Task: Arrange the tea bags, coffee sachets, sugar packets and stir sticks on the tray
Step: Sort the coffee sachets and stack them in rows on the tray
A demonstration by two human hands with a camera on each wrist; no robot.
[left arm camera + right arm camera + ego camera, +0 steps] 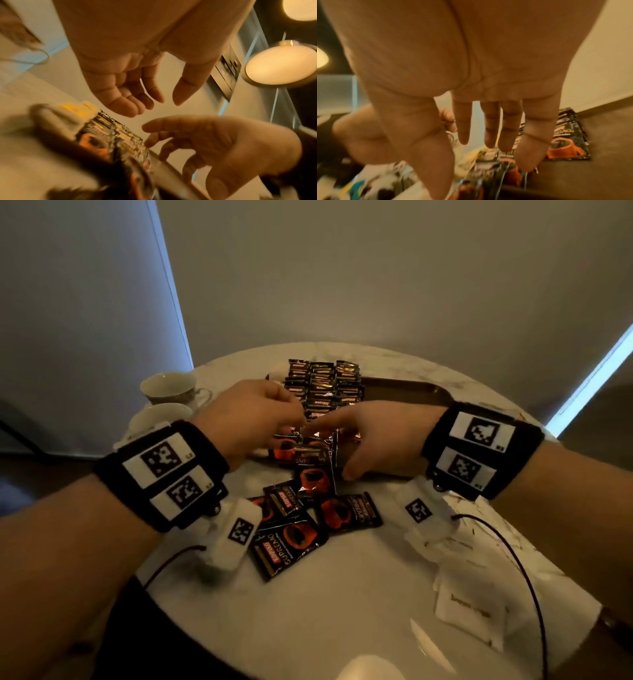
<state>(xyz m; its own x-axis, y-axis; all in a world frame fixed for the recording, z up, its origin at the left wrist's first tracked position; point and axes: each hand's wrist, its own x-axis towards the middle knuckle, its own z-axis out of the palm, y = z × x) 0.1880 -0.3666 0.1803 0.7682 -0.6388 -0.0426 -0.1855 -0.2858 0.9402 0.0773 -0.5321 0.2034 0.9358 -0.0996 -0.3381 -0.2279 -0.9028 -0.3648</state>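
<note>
A dark tray (404, 392) sits at the back of the round marble table. Small black coffee sachets (322, 385) lie on it in neat rows, with larger black-and-orange sachets (291, 446) nearer me. My left hand (274, 412) hovers over these, fingers loosely curved and empty (159, 102). My right hand (342, 433) reaches in from the right with straight, spread fingers (465, 138); its little finger touches down near a sachet (565, 146) on the tray. Several loose sachets (291, 539) lie on the table in front of the tray. White and yellow packets (77, 109) at the tray's far end are blurred.
Two white cups (168, 386) stand at the table's left, beside the tray. White paper packets (469, 607) lie at the front right. Wrist-camera cables trail across the table's near part. The tray's right half (421, 397) is bare. Walls close in behind.
</note>
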